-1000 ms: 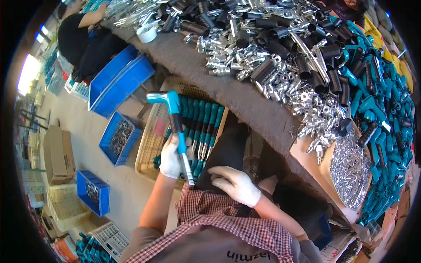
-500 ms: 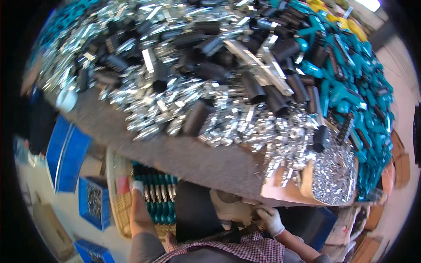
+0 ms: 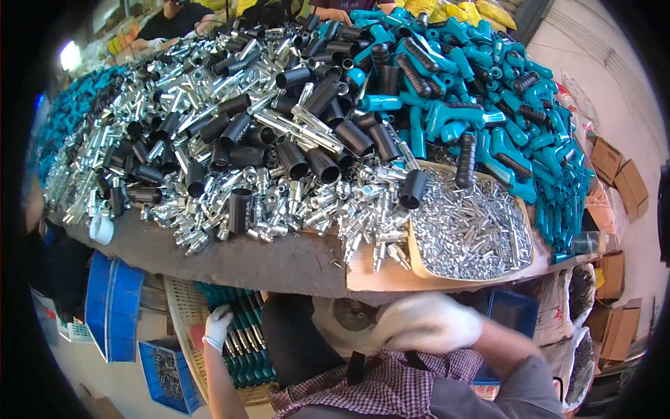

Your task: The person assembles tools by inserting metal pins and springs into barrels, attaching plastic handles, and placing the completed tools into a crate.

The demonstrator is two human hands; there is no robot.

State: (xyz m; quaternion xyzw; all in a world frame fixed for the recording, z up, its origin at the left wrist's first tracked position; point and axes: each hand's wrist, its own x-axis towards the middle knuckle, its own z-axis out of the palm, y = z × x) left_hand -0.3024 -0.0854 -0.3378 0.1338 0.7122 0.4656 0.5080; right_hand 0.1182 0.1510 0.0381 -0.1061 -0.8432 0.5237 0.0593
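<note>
The fingers of our left hand, in a white glove, bend slightly over the near-left part of a cream crate; we cannot tell whether they have hold of anything or only rest there. Just beside them, inside the crate, lies a row of teal-handled tools with black and bright metal middles, set side by side. Our right hand, also in a white glove, is blurred above our checked apron, near the front edge of the surface; its fingers are too smeared for us to tell how far they open or whether they grip something. Between our hands is a dark-clad leg. On the surface beyond, we have a wide heap of silvery metal parts with black tubes strewn through it. Toward the right, a tan-rimmed tray holds many small metal pins, and past it teal handles are piled high. A white ring sits by the left edge. Below it, at our left, stand blue bins, and a smaller blue bin holds metal pieces. Across the surface we see a person in dark clothing, and cardboard boxes lie at far right.
</note>
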